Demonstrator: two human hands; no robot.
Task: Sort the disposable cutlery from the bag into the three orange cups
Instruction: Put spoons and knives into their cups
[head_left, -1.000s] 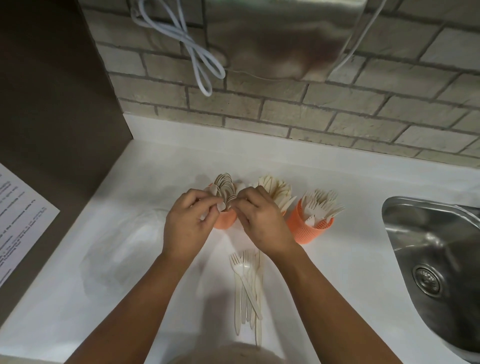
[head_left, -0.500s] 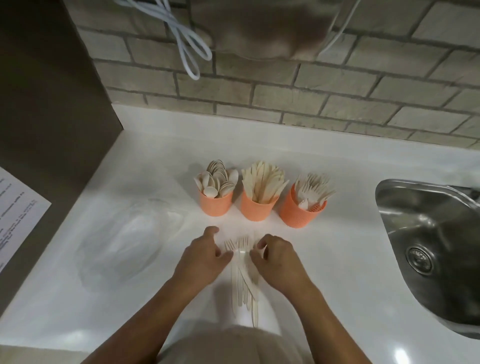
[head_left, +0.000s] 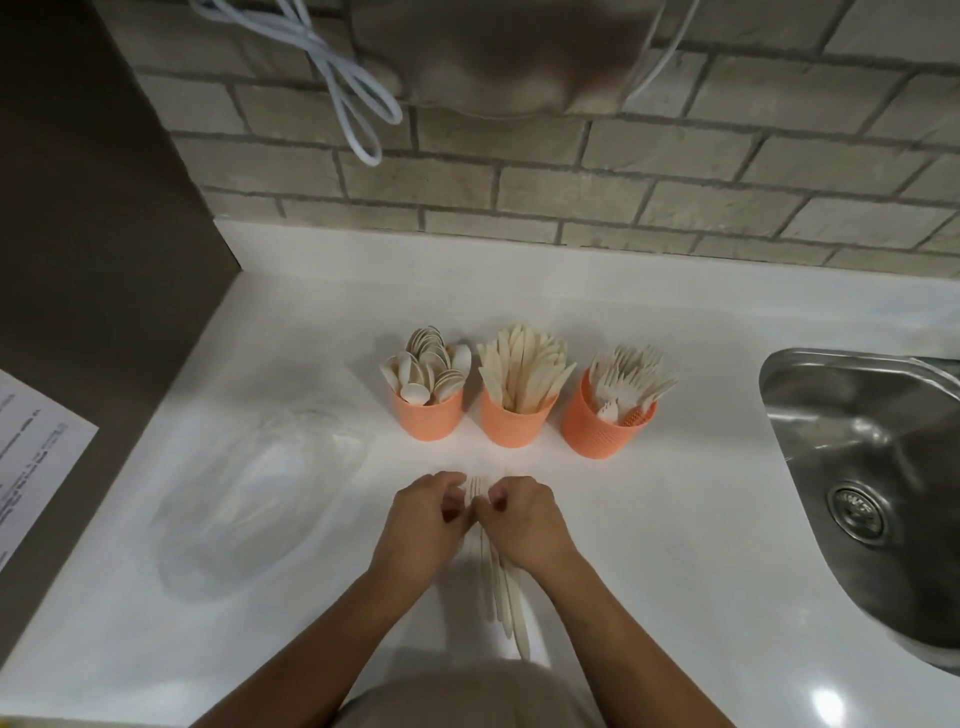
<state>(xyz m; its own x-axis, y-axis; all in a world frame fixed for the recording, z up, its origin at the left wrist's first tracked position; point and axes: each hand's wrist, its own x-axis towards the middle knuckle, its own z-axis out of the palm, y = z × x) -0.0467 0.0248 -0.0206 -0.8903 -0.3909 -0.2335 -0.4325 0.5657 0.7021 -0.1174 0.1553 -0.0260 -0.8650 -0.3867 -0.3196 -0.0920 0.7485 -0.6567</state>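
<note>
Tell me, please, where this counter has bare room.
Free: behind the cups up to the brick wall, and between fork cup and sink. Crowded: plastic bag at left; left hand and right hand grip loose forks in front.

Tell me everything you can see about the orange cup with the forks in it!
The fork cup is orange, with a bumpy dotted wall, plastic by its look. It stands on the white counter, rightmost of three cups, nearest the sink. Pale forks fill it, tines up, fanning out over its rim.
</note>
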